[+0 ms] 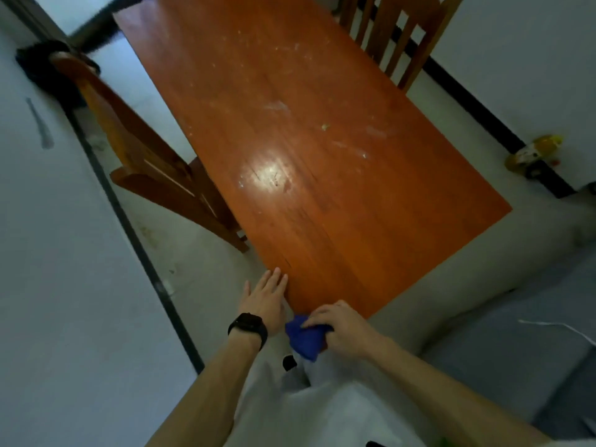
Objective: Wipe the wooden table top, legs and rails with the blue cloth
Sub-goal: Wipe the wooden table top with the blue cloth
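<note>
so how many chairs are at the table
2. The left chair stands beside the table's left edge; the far chair stands by its right edge. More could be out of frame.

We stand at the near end of the table (306, 140), which runs away from us. Our left hand (266, 296) lies at its near left corner. Just to the right, our right hand (342, 327) holds the cloth (303, 337) at the near edge. The left chair (138, 150) stands along the table's left side, the far chair (396, 37) at its far right. A toy (535, 153) lies by the right wall.
</note>
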{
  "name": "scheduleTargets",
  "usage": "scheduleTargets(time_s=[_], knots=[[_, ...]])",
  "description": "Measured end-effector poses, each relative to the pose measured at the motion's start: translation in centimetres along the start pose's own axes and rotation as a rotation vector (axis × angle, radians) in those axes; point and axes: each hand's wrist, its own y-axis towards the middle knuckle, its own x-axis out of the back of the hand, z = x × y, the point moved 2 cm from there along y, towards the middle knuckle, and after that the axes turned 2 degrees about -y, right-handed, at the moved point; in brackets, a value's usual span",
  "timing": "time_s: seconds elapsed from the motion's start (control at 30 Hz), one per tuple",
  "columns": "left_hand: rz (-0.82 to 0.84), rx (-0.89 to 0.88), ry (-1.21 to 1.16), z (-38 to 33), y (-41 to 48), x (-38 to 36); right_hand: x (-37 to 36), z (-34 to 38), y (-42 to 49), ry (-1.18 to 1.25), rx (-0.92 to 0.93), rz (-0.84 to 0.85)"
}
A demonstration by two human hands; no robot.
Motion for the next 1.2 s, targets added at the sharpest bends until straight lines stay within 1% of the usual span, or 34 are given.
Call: scheduleTargets(time_s=[0.03,0.07,0.1,0.17,0.23,0.27,0.33,0.37,0.4,0.43,0.47,0.53,0.57,0.6,0.63,0.67,0.73,0.77,0.8,0.83,0.9,0.93,0.97,1.0,1.07,1.13,1.17,1.2], knots=[[0.007,-0.022,0.025,0.2,0.5,0.9,1.4,-0.3,0.8,0.152,-0.06,-0.019],[0.007,-0.043,0.036,0.4,1.0,2.0,3.0,-1.0,1.6,0.263,-0.119,-0.129],[0.001,-0.062,0.048,0.5,1.5,2.9,5.1,-2.0,2.4,0.311,-0.187,-0.261],[-0.025,-0.088,0.083,0.5,2.6,5.0,9.4,-4.9,3.9,0.255,-0.302,-0.503],[-0.055,-0.103,0.1,0.4,4.0,6.6,13.0,-7.3,5.1,0.136,-0.462,-0.623],[-0.063,-0.113,0.107,0.3,4.7,7.3,14.0,-8.1,5.5,0.111,-0.559,-0.654],[-0.058,-0.14,0.128,0.0,6.0,8.4,13.1,-8.4,5.9,0.104,-0.733,-0.625],[-0.053,-0.158,0.144,-0.1,6.5,8.9,11.5,-7.6,6.1,0.087,-0.77,-0.59],[-0.048,-0.177,0.158,-0.2,7.0,9.4,9.5,-6.2,6.2,0.062,-0.739,-0.575],[-0.044,-0.196,0.169,-0.3,7.6,9.8,7.3,-4.6,6.6,0.05,-0.653,-0.55],[-0.041,-0.214,0.183,-0.2,8.2,10.2,5.6,-2.6,6.9,0.074,-0.538,-0.467],[-0.046,-0.256,0.23,0.4,9.5,10.8,3.9,0.5,7.3,0.172,-0.33,-0.177],[-0.051,-0.278,0.261,0.9,10.1,11.0,4.2,1.2,7.3,0.255,-0.292,-0.049],[-0.046,-0.298,0.287,1.6,10.7,11.2,5.1,1.4,7.4,0.382,-0.316,-0.016],[-0.029,-0.32,0.306,2.3,11.2,11.5,6.2,1.0,7.5,0.506,-0.384,-0.097],[-0.01,-0.349,0.317,3.1,11.7,11.7,7.6,0.1,7.6,0.577,-0.485,-0.269],[0.019,-0.429,0.325,4.7,12.6,12.3,10.8,-2.5,7.5,0.539,-0.698,-0.663],[0.03,-0.471,0.311,5.3,13.0,12.7,11.8,-3.7,7.7,0.479,-0.786,-0.803],[0.026,-0.503,0.297,6.0,13.4,13.2,12.4,-4.6,8.2,0.432,-0.865,-0.884],[-0.002,-0.523,0.294,6.7,13.8,13.6,12.3,-5.1,9.0,0.409,-0.94,-0.916],[-0.076,-0.512,0.328,8.4,14.6,14.7,10.9,-3.7,11.3,0.362,-1.069,-0.873],[-0.096,-0.496,0.345,9.4,14.9,15.2,9.4,-2.0,12.4,0.308,-1.081,-0.822],[-0.095,-0.486,0.358,10.2,15.1,15.6,7.8,0.1,13.4,0.248,-1.031,-0.766],[-0.089,-0.488,0.363,11.1,15.2,15.9,6.2,2.5,14.1,0.2,-0.941,-0.699],[-0.072,-0.503,0.373,12.1,15.5,16.4,3.7,6.5,14.8,0.153,-0.738,-0.487],[-0.043,-0.518,0.392,12.3,15.6,16.6,2.9,8.5,14.4,0.238,-0.654,-0.23],[-0.037,-0.518,0.397,12.2,15.7,16.5,3.5,8.6,13.9,0.336,-0.658,-0.183],[-0.034,-0.512,0.397,12.1,15.6,16.5,4.4,7.9,13.6,0.438,-0.69,-0.225]])
